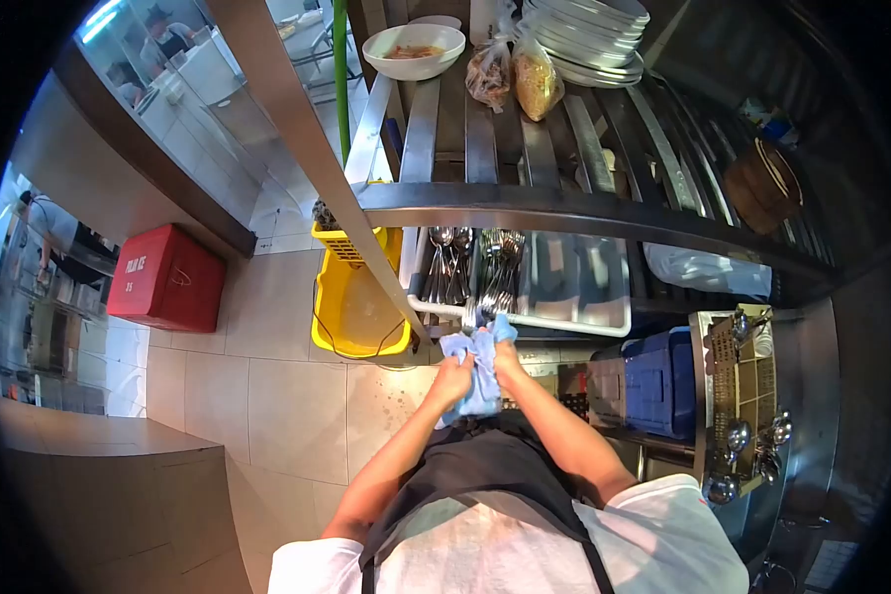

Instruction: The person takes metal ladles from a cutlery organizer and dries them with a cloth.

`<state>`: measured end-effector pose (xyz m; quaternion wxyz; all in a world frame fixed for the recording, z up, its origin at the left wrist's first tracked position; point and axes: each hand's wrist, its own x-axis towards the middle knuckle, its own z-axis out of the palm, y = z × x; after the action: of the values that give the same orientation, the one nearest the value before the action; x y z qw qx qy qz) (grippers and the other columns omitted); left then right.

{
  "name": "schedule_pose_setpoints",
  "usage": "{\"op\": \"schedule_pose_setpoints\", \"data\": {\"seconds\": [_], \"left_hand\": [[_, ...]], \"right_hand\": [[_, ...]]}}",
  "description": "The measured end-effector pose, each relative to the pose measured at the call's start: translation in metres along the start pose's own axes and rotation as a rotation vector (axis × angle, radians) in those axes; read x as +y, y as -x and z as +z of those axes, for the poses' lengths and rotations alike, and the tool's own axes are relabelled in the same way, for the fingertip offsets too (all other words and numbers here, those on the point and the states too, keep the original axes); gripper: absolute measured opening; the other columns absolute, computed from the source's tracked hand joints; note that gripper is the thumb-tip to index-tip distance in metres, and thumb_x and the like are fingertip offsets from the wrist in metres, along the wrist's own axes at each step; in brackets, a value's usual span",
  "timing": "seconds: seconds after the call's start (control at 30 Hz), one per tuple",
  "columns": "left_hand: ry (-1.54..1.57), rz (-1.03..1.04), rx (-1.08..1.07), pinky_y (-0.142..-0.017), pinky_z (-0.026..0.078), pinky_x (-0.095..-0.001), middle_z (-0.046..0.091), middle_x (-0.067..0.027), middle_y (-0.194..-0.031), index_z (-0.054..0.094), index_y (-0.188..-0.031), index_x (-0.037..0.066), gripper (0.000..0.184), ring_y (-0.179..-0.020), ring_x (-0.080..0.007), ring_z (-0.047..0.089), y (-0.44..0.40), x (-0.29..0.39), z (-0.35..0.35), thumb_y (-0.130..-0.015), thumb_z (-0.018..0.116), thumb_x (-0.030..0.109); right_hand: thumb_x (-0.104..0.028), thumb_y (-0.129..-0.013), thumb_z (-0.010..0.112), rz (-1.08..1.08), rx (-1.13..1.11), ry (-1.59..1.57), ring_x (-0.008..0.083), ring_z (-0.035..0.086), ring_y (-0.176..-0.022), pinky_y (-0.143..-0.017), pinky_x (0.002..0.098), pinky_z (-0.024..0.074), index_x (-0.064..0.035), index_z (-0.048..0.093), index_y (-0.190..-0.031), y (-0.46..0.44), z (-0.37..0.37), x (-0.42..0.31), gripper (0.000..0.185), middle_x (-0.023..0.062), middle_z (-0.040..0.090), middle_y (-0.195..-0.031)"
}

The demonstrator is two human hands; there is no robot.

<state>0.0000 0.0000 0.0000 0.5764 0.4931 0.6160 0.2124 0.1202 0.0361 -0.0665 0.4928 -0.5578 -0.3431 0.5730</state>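
In front of my apron, a light blue cloth point(481, 371) is bunched between both hands. My left hand point(452, 380) is closed around its left side, and my right hand point(508, 364) grips the right side. Fork tines point(470, 316) stick up from the top of the cloth; the handle end is hidden in it. Just beyond my hands is a white cutlery tray point(564, 323) with compartments. Spoons point(449, 262) fill its left compartment, and forks point(502, 267) lie in the one beside it.
Above the tray runs a slatted metal shelf point(604, 203) with a white bowl point(416, 64), bagged food point(536, 84) and stacked plates point(589, 40). A yellow bucket point(364, 327) and red box point(168, 279) stand left. Blue bins point(658, 381) are right. Co-workers point(166, 42) show far left.
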Motion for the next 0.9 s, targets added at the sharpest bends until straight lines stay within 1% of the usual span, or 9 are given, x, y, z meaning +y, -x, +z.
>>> {"op": "schedule_pose_setpoints", "data": {"seconds": [0.07,0.1,0.17,0.37,0.57,0.63,0.7,0.8,0.9], "left_hand": [[-0.002,-0.048,0.153,-0.075,0.04,-0.0339,0.059,-0.0171,-0.087,0.055,-0.092,-0.003,0.037,-0.085,-0.0246,0.055,-0.023,-0.052,0.023,-0.085,0.041,0.031],[-0.004,-0.071,0.146,-0.075,0.04,-0.0339,0.059,-0.0171,-0.087,0.055,-0.092,-0.003,0.037,-0.085,-0.0246,0.055,-0.013,-0.053,0.018,-0.085,0.041,0.031],[0.469,-0.125,-0.049,-0.066,0.043,-0.0294,0.057,-0.0072,-0.081,0.051,-0.096,0.001,0.031,-0.072,-0.0166,0.055,0.004,-0.031,0.009,-0.087,0.038,0.027],[0.599,-0.054,-0.001,-0.074,0.042,-0.0292,0.055,-0.0079,-0.09,0.049,-0.099,0.001,0.035,-0.083,-0.0158,0.053,-0.005,-0.019,-0.02,-0.088,0.032,0.03],[0.245,-0.069,-0.099,-0.075,0.04,-0.0277,0.055,-0.0104,-0.092,0.048,-0.102,-0.003,0.037,-0.085,-0.0158,0.051,0.004,0.017,-0.018,-0.085,0.036,0.028],[0.418,-0.063,-0.232,-0.07,0.04,-0.0278,0.056,-0.0087,-0.084,0.05,-0.095,-0.003,0.035,-0.076,-0.0149,0.051,0.002,0.019,-0.009,-0.085,0.036,0.027],[0.101,-0.004,-0.312,-0.069,0.041,-0.0296,0.057,-0.0091,-0.079,0.053,-0.089,-0.006,0.037,-0.074,-0.0151,0.052,-0.004,0.003,-0.004,-0.085,0.038,0.028],[-0.261,0.463,0.188,-0.067,0.041,-0.0386,0.057,-0.0224,-0.08,0.052,-0.085,-0.004,0.029,-0.076,-0.0312,0.057,0.038,0.019,0.005,-0.082,0.045,0.024],[-0.256,0.354,0.039,-0.062,0.042,-0.0416,0.054,-0.0259,-0.074,0.054,-0.086,-0.001,0.02,-0.074,-0.0391,0.053,0.049,0.028,0.002,-0.08,0.047,0.017]], "right_hand": [[-0.017,-0.082,0.052,0.264,-0.111,-0.285,0.0105,0.049,-0.064,-0.054,0.026,0.0427,-0.0163,0.033,-0.107,-0.018,-0.019,-0.026,0.031,0.0012,0.05,-0.078],[-0.019,-0.082,0.052,0.11,0.125,-0.054,0.0143,0.052,-0.062,-0.056,0.0306,0.0453,-0.0133,0.041,-0.107,-0.027,-0.012,-0.032,0.028,0.0033,0.054,-0.076],[-0.029,-0.082,0.05,0.549,-0.146,-0.283,0.0191,0.056,-0.066,-0.062,0.0341,0.0472,-0.0056,0.057,-0.088,-0.07,-0.042,-0.055,0.025,0.0046,0.059,-0.076],[-0.048,-0.084,0.031,0.663,-0.325,-0.435,0.0239,0.054,-0.09,-0.077,0.0398,0.0441,-0.0053,0.047,-0.108,-0.039,-0.053,-0.049,0.052,0.011,0.055,-0.101],[-0.041,-0.08,0.046,0.468,-0.164,-0.677,0.0199,0.052,-0.093,-0.085,0.0359,0.0398,-0.0036,0.043,-0.111,0.019,-0.007,-0.071,0.049,0.0081,0.054,-0.102],[-0.036,-0.078,0.055,0.11,0.015,-0.513,0.0171,0.05,-0.093,-0.083,0.0327,0.0394,-0.002,0.041,-0.114,0.013,0.007,-0.051,0.052,0.0065,0.054,-0.099],[-0.03,-0.078,0.057,-0.026,0.09,-0.306,0.0131,0.051,-0.077,-0.068,0.0297,0.0435,-0.0066,0.049,-0.1,-0.004,0.001,-0.031,0.034,0.0026,0.055,-0.085],[-0.03,-0.074,0.063,-0.29,0.599,0.196,0.0126,0.041,-0.061,-0.056,0.0306,0.0371,-0.004,0.05,-0.071,-0.003,-0.001,-0.07,0.029,0.0032,0.052,-0.07],[-0.028,-0.068,0.069,-0.17,0.682,0.122,0.0189,0.047,-0.059,-0.06,0.0323,0.0397,-0.0019,0.051,-0.068,-0.006,0.002,-0.082,0.031,0.0061,0.054,-0.066]]}}
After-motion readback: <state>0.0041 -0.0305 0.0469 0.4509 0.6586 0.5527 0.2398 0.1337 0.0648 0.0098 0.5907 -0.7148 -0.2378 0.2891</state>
